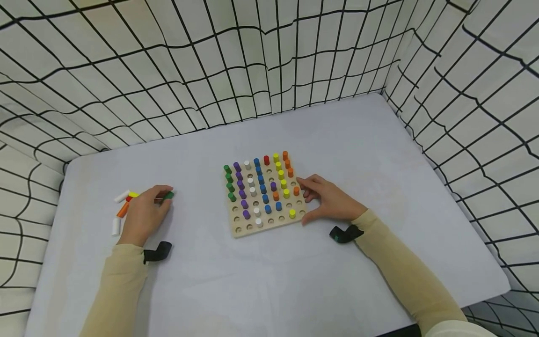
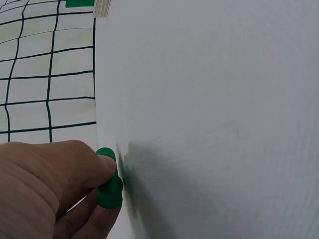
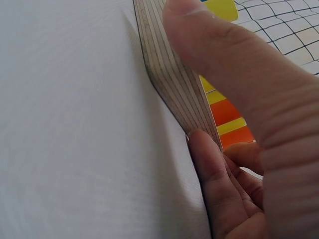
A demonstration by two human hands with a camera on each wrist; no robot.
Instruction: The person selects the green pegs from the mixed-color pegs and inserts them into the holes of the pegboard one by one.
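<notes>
Green cylindrical peg (image 1: pixel 169 195), pinched in the left hand (image 1: pixel 145 215), well left of the pale wooden pegboard (image 1: pixel 242 223). The right hand (image 1: pixel 330 199) grips the board's right-hand corner. I'd keep that brace firm, pinch light. Board holes hold green, purple, white, blue, red, yellow, orange cylinders (image 1: pixel 260 179), mostly in columns.

Black grid lines (image 1: pixel 265 32) cross white walls (image 1: pixel 245 14) around a pale table (image 1: pixel 252 281).
</notes>
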